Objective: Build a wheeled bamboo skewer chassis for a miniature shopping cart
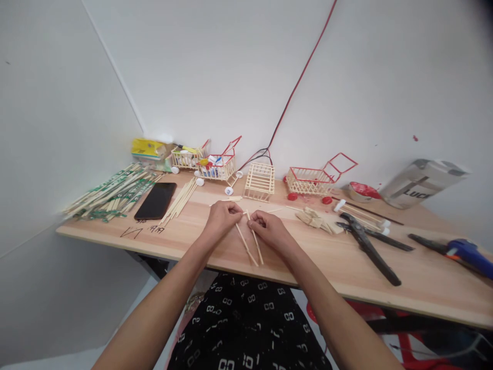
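wrapped chopsticks [111,195]: a heap well left of the bare stick basket [260,182], in green-printed paper.
phone [156,200]: flat and dark, left of the basket, between that heap and the loose sticks [179,200].
filled carts [227,172]: two, just left of the basket, with red handles and small coloured things inside.
left hand [221,220]: on the near side of the basket, a little to its left; thumb and forefinger pinch the thin sticks at the top.
thin sticks [245,243]: on the near side of the basket, two long pieces slanting down, lower ends close together; whether they are joined on top, i cannot tell.
handling: probably very light, stiff and dry rather than slippery, apt to snap if twisted; best held by fingertips near the top, squeezing little.
right hand [269,228]: near side of the basket, a little to its right; fingers curled, fingertips pinching the right-hand stick below its top.
red-rimmed cart [308,186]: just right of the basket.
black-handled tool [375,257]: right of the basket and nearer.
blue tool [468,254]: farthest right of the basket, blurred.
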### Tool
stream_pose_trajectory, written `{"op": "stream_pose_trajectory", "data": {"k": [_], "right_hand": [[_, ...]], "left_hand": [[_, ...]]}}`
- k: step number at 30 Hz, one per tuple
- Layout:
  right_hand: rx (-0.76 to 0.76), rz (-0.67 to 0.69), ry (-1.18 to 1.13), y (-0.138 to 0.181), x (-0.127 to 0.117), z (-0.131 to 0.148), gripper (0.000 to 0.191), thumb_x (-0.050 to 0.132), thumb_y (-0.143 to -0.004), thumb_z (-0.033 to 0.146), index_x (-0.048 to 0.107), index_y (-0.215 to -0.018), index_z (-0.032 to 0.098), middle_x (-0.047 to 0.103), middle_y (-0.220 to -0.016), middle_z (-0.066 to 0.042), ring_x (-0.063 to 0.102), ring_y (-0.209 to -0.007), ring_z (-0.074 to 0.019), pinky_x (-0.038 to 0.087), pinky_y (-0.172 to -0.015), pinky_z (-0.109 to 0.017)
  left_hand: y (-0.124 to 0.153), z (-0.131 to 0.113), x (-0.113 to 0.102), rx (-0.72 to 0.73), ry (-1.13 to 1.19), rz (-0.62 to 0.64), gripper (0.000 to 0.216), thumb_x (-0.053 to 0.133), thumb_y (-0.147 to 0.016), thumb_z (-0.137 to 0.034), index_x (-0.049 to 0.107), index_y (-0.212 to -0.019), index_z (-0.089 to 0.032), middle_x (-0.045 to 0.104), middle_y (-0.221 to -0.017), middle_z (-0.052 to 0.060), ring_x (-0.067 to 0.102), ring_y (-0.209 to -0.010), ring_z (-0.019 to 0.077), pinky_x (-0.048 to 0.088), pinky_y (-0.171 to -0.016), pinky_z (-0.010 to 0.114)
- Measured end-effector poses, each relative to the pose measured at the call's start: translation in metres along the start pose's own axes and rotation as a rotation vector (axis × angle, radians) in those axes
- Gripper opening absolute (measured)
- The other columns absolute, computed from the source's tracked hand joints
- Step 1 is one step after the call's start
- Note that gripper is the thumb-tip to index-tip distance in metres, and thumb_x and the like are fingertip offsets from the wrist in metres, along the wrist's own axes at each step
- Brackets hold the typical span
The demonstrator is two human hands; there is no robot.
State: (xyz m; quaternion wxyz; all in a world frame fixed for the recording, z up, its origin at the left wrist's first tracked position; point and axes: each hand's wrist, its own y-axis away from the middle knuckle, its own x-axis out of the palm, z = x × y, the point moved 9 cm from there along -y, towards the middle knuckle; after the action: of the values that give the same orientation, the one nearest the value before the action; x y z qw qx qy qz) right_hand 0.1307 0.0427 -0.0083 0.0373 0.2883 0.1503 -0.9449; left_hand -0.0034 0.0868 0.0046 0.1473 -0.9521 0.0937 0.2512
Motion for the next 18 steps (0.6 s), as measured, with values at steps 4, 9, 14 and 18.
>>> {"op": "stream_pose_trajectory", "data": {"k": [4, 9, 14, 18], "right_hand": [[0.017, 0.002, 0.001, 0.0003, 0.0002, -0.0010, 0.011, 0.053, -0.080, 0.027, 0.054, -0.073, 0.019, 0.053, -0.063, 0.004, 0.048, -0.061, -0.0128, 0.035, -0.058, -0.024], [0.012, 0.002, -0.001, 0.0003, 0.0001, -0.0003, 0.011, 0.053, -0.080, 0.027, 0.054, -0.072, 0.019, 0.053, -0.063, 0.004, 0.047, -0.061, -0.0127, 0.035, -0.058, -0.024], [0.014, 0.002, 0.006, 0.0000, 0.0004, -0.0002, 0.011, 0.053, -0.079, 0.028, 0.053, -0.071, 0.020, 0.053, -0.063, 0.003, 0.047, -0.061, -0.0129, 0.035, -0.058, -0.024], [0.014, -0.002, 0.003, 0.0002, 0.0002, -0.0005, 0.011, 0.053, -0.080, 0.027, 0.054, -0.072, 0.019, 0.053, -0.063, 0.003, 0.048, -0.061, -0.0129, 0.035, -0.059, -0.024]], "left_hand": [[-0.0003, 0.0001, 0.0008, -0.004, 0.004, 0.008, 0.017, 0.058, -0.064, -0.015, 0.073, -0.073, -0.014, 0.073, -0.075, 0.005, 0.066, -0.072, 0.0180, 0.047, -0.063, 0.023], [0.0004, -0.0015, 0.0001, -0.010, 0.008, 0.004, 0.017, 0.058, -0.064, -0.014, 0.073, -0.072, -0.014, 0.073, -0.074, 0.005, 0.065, -0.072, 0.0179, 0.047, -0.063, 0.024], [0.0012, -0.0021, -0.0003, -0.009, 0.012, 0.005, 0.017, 0.058, -0.064, -0.015, 0.073, -0.072, -0.014, 0.073, -0.074, 0.005, 0.065, -0.072, 0.0183, 0.047, -0.063, 0.024], [0.0015, -0.0020, -0.0002, -0.010, 0.007, 0.007, 0.017, 0.058, -0.064, -0.015, 0.074, -0.073, -0.014, 0.073, -0.074, 0.005, 0.065, -0.072, 0.0182, 0.046, -0.062, 0.024]]}}
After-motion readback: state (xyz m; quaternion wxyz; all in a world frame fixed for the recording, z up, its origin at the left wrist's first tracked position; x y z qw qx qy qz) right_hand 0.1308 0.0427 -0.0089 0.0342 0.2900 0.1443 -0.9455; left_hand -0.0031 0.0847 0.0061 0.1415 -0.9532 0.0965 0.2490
